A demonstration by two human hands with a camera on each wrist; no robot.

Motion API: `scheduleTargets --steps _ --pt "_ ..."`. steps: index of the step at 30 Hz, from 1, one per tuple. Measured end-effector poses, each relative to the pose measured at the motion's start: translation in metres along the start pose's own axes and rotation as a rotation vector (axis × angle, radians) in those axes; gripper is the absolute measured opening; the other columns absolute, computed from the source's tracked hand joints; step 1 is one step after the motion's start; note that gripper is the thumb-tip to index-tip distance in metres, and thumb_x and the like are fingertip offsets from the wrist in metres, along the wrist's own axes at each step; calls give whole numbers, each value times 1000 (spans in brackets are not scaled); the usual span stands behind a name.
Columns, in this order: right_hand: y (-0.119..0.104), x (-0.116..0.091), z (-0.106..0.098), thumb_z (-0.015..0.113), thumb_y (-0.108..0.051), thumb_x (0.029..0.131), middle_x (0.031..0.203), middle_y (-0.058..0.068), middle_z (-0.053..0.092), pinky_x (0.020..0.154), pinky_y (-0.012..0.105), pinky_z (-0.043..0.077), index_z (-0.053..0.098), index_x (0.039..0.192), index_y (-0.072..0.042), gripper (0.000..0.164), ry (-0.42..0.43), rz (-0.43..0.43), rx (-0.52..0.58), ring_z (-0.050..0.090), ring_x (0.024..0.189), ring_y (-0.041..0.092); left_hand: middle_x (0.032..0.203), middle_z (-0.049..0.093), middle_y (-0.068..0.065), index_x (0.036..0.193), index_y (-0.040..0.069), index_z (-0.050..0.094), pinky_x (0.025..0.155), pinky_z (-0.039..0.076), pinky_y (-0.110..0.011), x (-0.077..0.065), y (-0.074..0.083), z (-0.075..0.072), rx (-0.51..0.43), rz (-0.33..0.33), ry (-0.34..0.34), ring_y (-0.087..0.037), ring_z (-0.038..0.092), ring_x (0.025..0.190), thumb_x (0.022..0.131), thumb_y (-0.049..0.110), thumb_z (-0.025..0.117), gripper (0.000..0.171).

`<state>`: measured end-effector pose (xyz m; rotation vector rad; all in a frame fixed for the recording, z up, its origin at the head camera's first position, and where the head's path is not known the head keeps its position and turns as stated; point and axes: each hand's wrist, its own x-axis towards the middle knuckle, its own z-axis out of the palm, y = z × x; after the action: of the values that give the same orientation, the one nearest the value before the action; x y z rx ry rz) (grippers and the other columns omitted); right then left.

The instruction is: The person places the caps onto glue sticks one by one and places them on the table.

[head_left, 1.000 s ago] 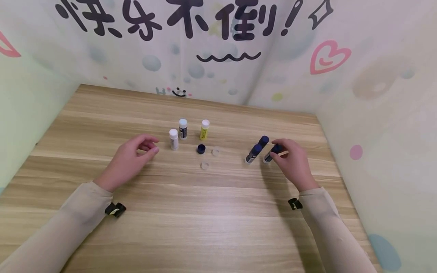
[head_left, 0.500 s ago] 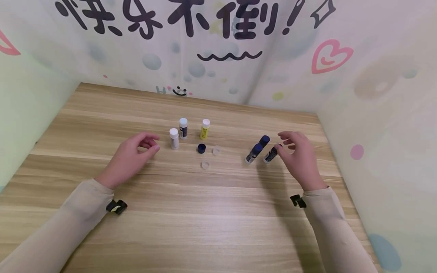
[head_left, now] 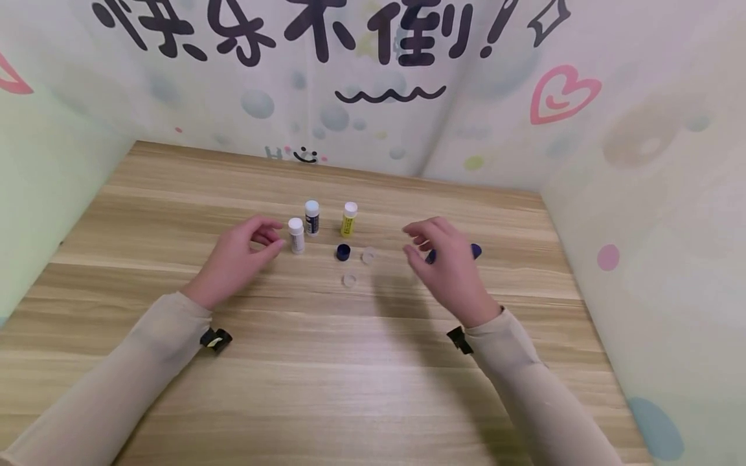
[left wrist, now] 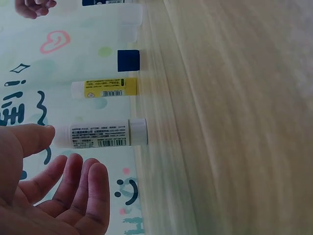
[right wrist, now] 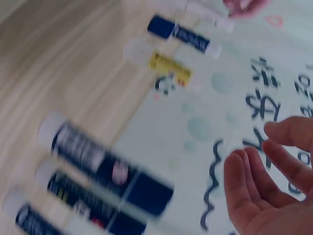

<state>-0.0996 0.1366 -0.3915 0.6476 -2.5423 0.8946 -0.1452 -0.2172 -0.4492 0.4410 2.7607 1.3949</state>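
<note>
My left hand holds nothing; its loosely bent fingers are just left of an upright white glue stick. In the left wrist view the thumb overlaps the top end of that glue stick; contact cannot be made out. My right hand is empty, fingers loosely curved, above the blue-capped glue sticks, which it mostly hides in the head view. In the right wrist view, three blue-capped glue sticks stand in a group beside that hand.
Behind the white stick stand a dark-labelled glue stick with a pale top and a yellow glue stick. A dark blue cap and two clear caps lie mid-table. A printed curtain hangs along the table's back edge.
My right hand has released a blue-capped glue stick, left it standing by the two others, and swung left. My left hand has shifted slightly right, closer to the white glue stick.
</note>
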Motion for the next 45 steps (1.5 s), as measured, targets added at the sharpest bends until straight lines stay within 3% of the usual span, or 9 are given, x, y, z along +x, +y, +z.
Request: scheduleTargets --steps 7,14,19,32,41,45 --pt "-11 10 44 75 -9 91 110 6 67 76 32 57 67 119 -8 29 -336 3 -7 64 89 17 113 63 -9 136 6 55 90 52 -44 11 -7 9 -17 -28 -29 -25 61 103 95 25 72 48" --pt "-9 15 78 76 -9 89 111 10 67 74 25 55 68 122 -6 34 -502 -5 -75 66 88 18 113 63 -10 137 5 53 91 51 -45 20 -9 13 -17 -53 -45 -26 62 103 92 24 76 54" --pt "-8 14 84 77 -7 87 106 8 66 71 24 53 70 118 -7 33 -527 -14 -86 64 84 14 113 63 -10 134 3 54 93 50 -46 23 -6 15 -14 -38 -68 -26 62 103 92 25 76 52" --pt "-10 15 90 76 -3 87 106 6 68 80 28 53 73 111 -8 24 -576 -68 -111 64 92 17 116 61 -12 129 2 59 94 50 -46 31 -3 16 47 -3 -65 -27 61 102 92 22 76 46" --pt "-7 15 94 75 -1 87 101 5 67 76 26 52 71 106 -8 20 -560 -99 -104 62 88 16 114 59 -11 125 3 61 94 48 -47 30 0 14 56 -35 -59 -27 60 105 93 26 75 42" --pt "-8 16 92 74 2 84 97 2 63 70 24 51 68 103 -9 22 -543 -72 -108 58 83 14 114 61 -9 123 5 61 94 48 -48 28 2 12 42 -48 -50 -27 60 106 93 31 74 41"
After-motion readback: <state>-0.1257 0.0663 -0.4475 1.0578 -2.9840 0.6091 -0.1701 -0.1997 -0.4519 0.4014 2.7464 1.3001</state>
